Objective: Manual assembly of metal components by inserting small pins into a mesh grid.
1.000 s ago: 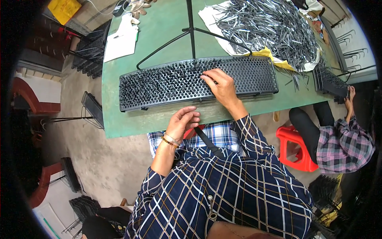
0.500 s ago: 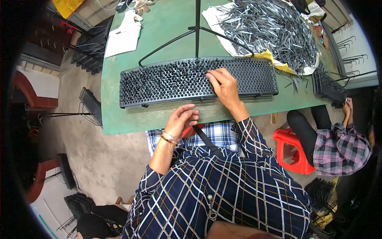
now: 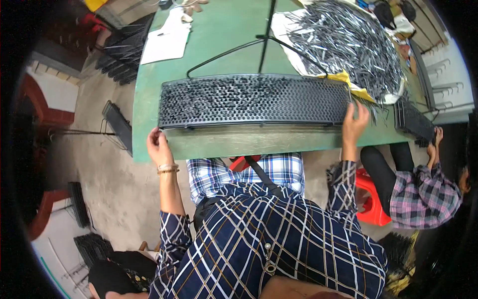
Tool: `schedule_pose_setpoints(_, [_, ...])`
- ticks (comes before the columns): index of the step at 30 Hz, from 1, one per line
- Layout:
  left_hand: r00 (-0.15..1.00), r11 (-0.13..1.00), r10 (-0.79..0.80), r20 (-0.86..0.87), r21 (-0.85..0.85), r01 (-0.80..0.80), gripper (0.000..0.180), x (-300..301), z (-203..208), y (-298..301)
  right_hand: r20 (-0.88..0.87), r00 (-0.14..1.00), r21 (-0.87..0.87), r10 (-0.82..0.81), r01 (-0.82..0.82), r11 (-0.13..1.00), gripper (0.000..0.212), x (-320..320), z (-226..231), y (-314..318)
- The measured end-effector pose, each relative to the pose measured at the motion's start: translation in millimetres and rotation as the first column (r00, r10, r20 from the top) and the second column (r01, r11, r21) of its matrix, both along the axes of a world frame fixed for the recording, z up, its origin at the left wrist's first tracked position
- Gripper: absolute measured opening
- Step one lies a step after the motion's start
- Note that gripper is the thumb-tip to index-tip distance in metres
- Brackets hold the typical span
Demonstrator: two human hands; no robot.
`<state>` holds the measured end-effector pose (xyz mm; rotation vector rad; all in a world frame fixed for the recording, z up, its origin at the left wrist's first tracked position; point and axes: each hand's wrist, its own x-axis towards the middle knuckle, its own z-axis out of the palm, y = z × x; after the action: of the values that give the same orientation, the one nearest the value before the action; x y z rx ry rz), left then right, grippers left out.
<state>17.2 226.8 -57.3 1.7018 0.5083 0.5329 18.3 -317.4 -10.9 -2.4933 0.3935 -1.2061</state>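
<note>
A long black perforated rack [image 3: 303, 99] with a slightly curved shape lies on the green table in front of me. Small dark pieces crowd its holes on the left and middle, while bare holes show toward the right end. Its black rod handle [image 3: 261, 55] reaches away from me across the table. With fingers closed, my left hand [image 3: 161, 149] holds the near left corner. At the opposite end my right hand [image 3: 354, 124] has its thumb and fingers closed about the right edge. The undersides of both grips are hidden.
A heap of dark metallic strips [image 3: 343, 45] lies on a white and yellow sack at the far right. Paper with a pen [image 3: 167, 45] rests far left. At right, a co-worker's hands [image 3: 435, 139] touch another rack [image 3: 413, 122]. A red stool [image 3: 373, 199] stands nearby.
My right hand has gone from the rack's middle to its right end. My left hand has moved left from the table's front to the near left corner. Both now hold the rack.
</note>
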Motion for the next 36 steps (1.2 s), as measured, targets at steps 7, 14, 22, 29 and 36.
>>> schedule_pose_setpoints(7, [0.994, 0.971, 0.1, 0.034, 0.215, -0.105, 0.029, 30, -27, 9, -0.159, 0.987, 0.574, -0.012, 0.102, 0.813, 0.047, -1, -46, -34])
schedule_pose_setpoints(14, [0.998, 0.973, -0.004, -0.057, 0.23, 0.017, 0.034, 33, -10, 20, -0.192, 0.981, 0.679, 0.024, 0.115, 0.725, 0.042, -7, -33, -15])
schedule_pose_setpoints(22, [0.982, 0.963, 0.099, -0.16, 0.264, -0.054, 0.034, 36, -31, 101, -0.194, 0.968, 0.708, 0.159, 0.026, 0.706, 0.038, -10, -27, 57])
schedule_pose_setpoints(29, [0.948, 0.922, 0.191, -0.255, 0.377, -0.084, 0.037, 14, -60, 204, -0.169, 0.966, 0.672, 0.197, -0.033, 0.74, 0.043, -10, -22, 100])
schedule_pose_setpoints(36, [0.932, 0.625, -0.011, -0.361, 0.725, 0.288, 0.025, 22, 97, 51, -0.017, 0.975, 0.761, 0.22, -0.13, 0.635, 0.033, -33, -45, 20])
